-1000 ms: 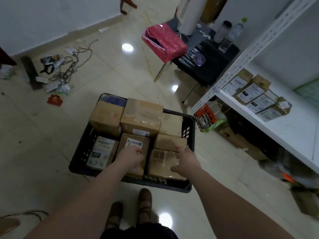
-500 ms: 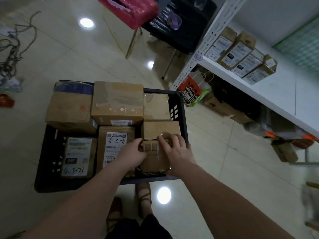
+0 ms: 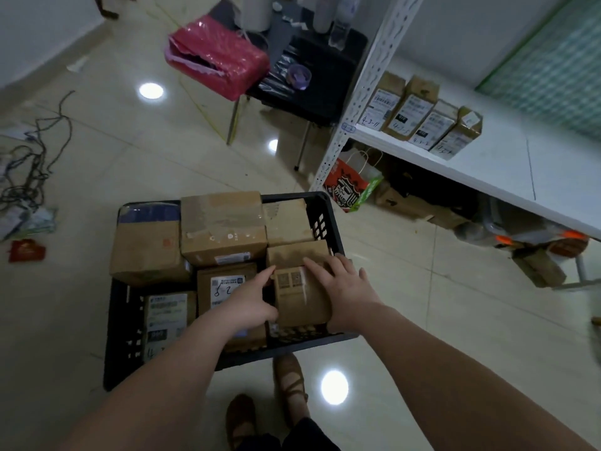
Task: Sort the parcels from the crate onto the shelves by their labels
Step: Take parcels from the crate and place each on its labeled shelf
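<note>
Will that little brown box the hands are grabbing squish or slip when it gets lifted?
Probably not. The small box looks like stiff cardboard with square edges, so it should keep its shape. The left hand and right hand press opposite sides. Its shiny tape might feel slightly slippery.

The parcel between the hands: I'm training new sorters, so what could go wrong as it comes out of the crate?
1. The parcel sits tight against its neighbours and the crate wall, so it may snag coming up.
2. Left hand and right hand press its sides with nothing seen underneath; that grip might slip.
3. No handwritten code shows on its top, so it could be misfiled on the shelf.
</note>
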`<state>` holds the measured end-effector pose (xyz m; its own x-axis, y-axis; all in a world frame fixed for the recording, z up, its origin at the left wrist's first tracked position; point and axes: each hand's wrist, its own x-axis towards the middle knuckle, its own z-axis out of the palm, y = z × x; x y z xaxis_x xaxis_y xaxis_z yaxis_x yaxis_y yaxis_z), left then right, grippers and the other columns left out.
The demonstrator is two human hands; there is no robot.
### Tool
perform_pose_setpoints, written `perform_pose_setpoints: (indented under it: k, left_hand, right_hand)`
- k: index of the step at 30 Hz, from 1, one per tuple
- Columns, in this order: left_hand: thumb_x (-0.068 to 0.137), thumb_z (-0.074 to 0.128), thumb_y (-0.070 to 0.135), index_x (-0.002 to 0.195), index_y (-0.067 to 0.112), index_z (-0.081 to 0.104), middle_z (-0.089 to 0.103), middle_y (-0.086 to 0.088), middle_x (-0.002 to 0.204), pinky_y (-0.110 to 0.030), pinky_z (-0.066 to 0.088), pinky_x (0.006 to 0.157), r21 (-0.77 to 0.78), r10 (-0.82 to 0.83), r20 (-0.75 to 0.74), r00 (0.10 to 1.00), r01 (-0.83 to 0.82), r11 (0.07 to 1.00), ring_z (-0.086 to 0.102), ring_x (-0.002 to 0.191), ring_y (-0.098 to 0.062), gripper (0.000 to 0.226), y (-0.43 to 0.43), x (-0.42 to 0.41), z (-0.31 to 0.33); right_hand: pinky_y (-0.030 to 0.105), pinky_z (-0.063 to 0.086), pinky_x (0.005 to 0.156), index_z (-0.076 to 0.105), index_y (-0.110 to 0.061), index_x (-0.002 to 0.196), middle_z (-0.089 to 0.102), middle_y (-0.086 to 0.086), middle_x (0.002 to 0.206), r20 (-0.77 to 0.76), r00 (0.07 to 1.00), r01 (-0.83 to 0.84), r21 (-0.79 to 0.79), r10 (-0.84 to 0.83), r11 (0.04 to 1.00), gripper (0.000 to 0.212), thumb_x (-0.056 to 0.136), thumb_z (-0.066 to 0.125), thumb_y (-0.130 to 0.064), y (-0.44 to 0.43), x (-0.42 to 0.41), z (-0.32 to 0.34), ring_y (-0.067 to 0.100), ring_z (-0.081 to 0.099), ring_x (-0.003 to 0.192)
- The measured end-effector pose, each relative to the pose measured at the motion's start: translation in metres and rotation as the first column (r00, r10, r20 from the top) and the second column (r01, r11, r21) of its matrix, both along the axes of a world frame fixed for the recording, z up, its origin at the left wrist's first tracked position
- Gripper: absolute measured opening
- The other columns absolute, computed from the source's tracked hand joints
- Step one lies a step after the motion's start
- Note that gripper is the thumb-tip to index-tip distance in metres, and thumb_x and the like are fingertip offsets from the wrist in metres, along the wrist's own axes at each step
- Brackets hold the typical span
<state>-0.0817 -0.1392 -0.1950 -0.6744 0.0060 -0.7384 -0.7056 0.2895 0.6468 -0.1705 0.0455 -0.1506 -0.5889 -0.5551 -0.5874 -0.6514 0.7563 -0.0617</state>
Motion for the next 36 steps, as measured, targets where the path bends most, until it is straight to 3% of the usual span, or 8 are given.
perform_pose_setpoints:
  k: [7,13,16,21,24,28,32,36]
  left_hand:
    - [0.059,0.081,0.016,0.148,0.047,0.012,0.046,0.004,0.138,-0.04,0.045,0.097,0.028,-0.042,-0.082,0.996,0.045,0.999,0.049,0.12,-0.022,0.116,-0.01,-0.013,0.107]
    - [0.077,0.074,0.029,0.138,0.034,0.039,0.057,0.004,0.124,-0.036,0.047,0.086,0.167,0.154,-0.25,0.956,-0.114,0.979,0.054,0.108,-0.018,0.07,-0.005,-0.024,0.204]
    - [0.073,0.064,0.058,0.131,0.031,0.046,0.058,0.002,0.12,-0.054,0.038,0.104,0.304,0.24,-0.229,0.943,-0.164,0.938,0.049,0.122,-0.028,0.067,-0.004,-0.027,0.244]
    - [0.072,0.043,0.082,0.143,0.024,0.038,0.044,-0.021,0.141,-0.059,0.04,0.1,0.545,0.439,-0.045,0.897,-0.346,0.763,0.046,0.123,-0.046,0.092,0.005,-0.042,0.297]
    - [0.077,0.041,0.08,0.112,0.015,0.069,0.069,-0.023,0.108,-0.052,0.044,0.097,0.633,0.391,0.005,0.92,-0.306,0.711,0.06,0.108,-0.038,0.08,0.021,-0.045,0.324]
    - [0.08,0.056,0.062,0.097,0.011,0.075,0.069,-0.026,0.105,-0.053,0.04,0.101,0.682,0.354,0.013,0.935,-0.267,0.681,0.058,0.107,-0.04,0.056,0.04,-0.038,0.345]
    - [0.083,0.061,0.04,0.112,0.017,0.063,0.068,-0.018,0.104,-0.051,0.046,0.09,0.585,0.422,-0.169,0.891,-0.254,0.77,0.059,0.101,-0.036,0.038,0.05,-0.039,0.35]
    - [0.061,0.078,0.022,0.133,0.027,0.047,0.061,-0.013,0.123,-0.049,0.049,0.083,0.523,0.402,-0.389,0.829,-0.16,0.837,0.057,0.108,-0.033,0.079,0.056,-0.042,0.353]
  right_hand:
    - [0.042,0.029,0.114,0.008,-0.033,0.155,0.018,0.003,0.153,0.112,0.977,0.198,-0.178,-0.18,0.964,0.115,0.066,0.082,-0.038,-0.006,-0.023,0.113,0.028,0.016,0.142]
    - [0.047,0.039,0.108,0.014,-0.037,0.153,0.026,0.006,0.147,0.165,0.926,0.377,-0.357,-0.34,0.855,0.108,0.068,0.081,-0.033,0.005,-0.04,0.207,0.032,0.029,0.135]
    - [0.048,0.042,0.106,0.012,-0.037,0.153,0.025,0.002,0.145,0.084,0.919,0.375,-0.482,-0.385,0.792,0.111,0.067,0.082,-0.032,0.017,-0.032,0.247,0.029,0.027,0.134]
    - [0.046,0.033,0.112,0.008,-0.034,0.154,0.021,0.002,0.145,-0.405,0.879,0.001,-0.524,-0.25,0.852,0.121,0.061,0.085,-0.042,0.035,0.002,0.294,0.026,0.021,0.135]
    - [0.059,0.04,0.103,0.02,-0.029,0.15,0.027,0.01,0.141,-0.762,0.646,-0.387,-0.362,-0.03,0.848,0.112,0.06,0.085,-0.036,0.049,0.012,0.302,0.034,0.029,0.133]
    - [0.06,0.038,0.105,0.024,-0.026,0.148,0.031,0.015,0.14,-0.901,0.431,-0.601,-0.239,0.058,0.763,0.099,0.07,0.082,-0.042,0.076,0.014,0.307,0.035,0.033,0.133]
    - [0.058,0.035,0.11,0.012,-0.031,0.154,0.021,0.013,0.154,-0.783,0.62,-0.455,-0.301,0.056,0.838,0.1,0.076,0.062,-0.07,0.101,0.019,0.315,0.037,0.027,0.142]
    - [0.052,0.036,0.112,0.0,-0.038,0.155,0.005,-0.003,0.161,-0.383,0.825,0.053,-0.681,-0.416,0.731,0.101,0.077,0.05,-0.079,0.111,0.032,0.33,0.023,0.019,0.146]
